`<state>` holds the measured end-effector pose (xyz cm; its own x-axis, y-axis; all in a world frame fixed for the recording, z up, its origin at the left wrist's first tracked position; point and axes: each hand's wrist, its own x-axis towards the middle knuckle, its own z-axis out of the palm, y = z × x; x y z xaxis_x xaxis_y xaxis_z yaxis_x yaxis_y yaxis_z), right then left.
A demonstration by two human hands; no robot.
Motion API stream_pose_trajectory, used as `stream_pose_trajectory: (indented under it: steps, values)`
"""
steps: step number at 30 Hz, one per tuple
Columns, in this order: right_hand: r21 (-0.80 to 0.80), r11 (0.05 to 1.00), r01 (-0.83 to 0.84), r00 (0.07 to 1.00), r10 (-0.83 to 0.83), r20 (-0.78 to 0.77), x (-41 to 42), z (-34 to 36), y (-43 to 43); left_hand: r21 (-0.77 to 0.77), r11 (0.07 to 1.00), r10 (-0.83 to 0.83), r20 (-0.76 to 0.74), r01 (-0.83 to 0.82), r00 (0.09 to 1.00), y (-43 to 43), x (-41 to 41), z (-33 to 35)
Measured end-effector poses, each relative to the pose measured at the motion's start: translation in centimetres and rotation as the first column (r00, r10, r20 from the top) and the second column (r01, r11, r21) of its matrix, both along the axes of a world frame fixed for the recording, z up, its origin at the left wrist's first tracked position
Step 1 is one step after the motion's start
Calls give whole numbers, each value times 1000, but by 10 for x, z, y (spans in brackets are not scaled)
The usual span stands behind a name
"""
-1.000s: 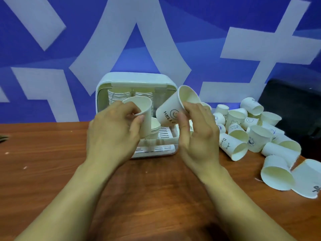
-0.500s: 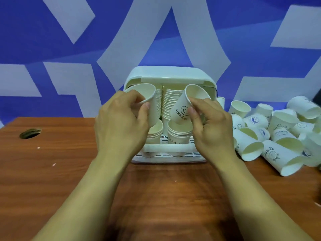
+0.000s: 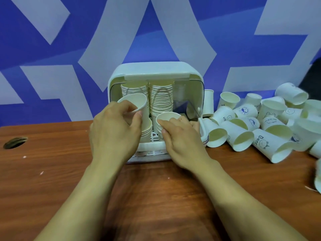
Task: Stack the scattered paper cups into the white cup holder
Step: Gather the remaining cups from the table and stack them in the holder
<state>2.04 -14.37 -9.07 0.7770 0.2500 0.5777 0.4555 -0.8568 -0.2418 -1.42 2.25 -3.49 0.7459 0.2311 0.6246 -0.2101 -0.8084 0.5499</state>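
Head view. A white cup holder [image 3: 156, 71] stood open-fronted on the brown desk [image 3: 52, 171], against a blue and white wall [image 3: 52, 32]. Two tall cup stacks [image 3: 161, 98] filled its rear, and two short stacks stood in front of them.

The left hand [image 3: 114, 129] held a tilted cup [image 3: 137, 101] just above the left short stack [image 3: 146, 131], thumb and fingers clamped on its rim and side.

The right hand [image 3: 182, 138] gripped the top cup [image 3: 167, 116], which sat nested on the right short stack. Its index finger lay along the rim and its thumb lay against the wall.

The scattered cups [image 3: 243, 136] lay to the right of the holder, most of them on their sides and a few upright. A cable hole [image 3: 14, 142] was visible in the desk at the far left.
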Motion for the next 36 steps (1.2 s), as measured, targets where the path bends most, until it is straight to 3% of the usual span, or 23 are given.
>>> stream_pose_trajectory:
  steps: [7,12,21,27,36]
  values:
    - [-40,998,43,999,-44,-17,-2,-1,2,40,999,-10,24,9,1000,-3,1,-10]
    - [-22,998,52,997,-53,-56,-4,-1,4,96,990,-81,-218,104,973,-5,11,-34]
    - [-32,997,71,997,-72,-40,-4,-3,6,199,969,-76,-312,144,947,-5,14,-44]
    - [-35,997,65,996,-67,-53,-6,0,5,317,944,9,-300,91,954,-9,15,-48]
    - [-34,997,70,997,-71,-23,-8,-4,7,358,933,41,-191,31,981,-9,16,-61]
